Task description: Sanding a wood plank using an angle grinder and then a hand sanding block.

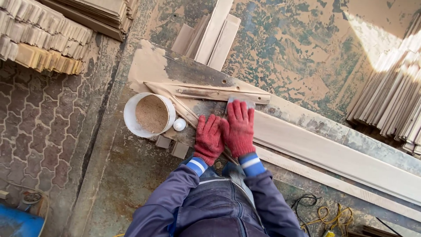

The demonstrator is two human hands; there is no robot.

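Both hands wear red knitted gloves and lie side by side, touching, near the middle of the view. The left hand (208,138) rests palm down with its fingers curled, at the near end of a long pale wooden moulding board (333,153). The right hand (239,128) is flat, fingers together and pointing to 12 o'clock, pressing a small grey pad (240,102) whose edge shows just past the fingertips; whether the fingers grip it or only bear on it cannot be told. The board lies flat on the worn green-and-tan work surface (298,52), its long axis running from the hands out toward 4 o'clock, past the right edge of the view. At 9 o'clock of the hands stands a white round plastic bucket of brown sawdust-like filler (150,114), with a small white cap (179,124) just beside it. At 12 o'clock lie short pale wood offcuts (212,37), and at 3 o'clock a stack of pale slats (394,96).
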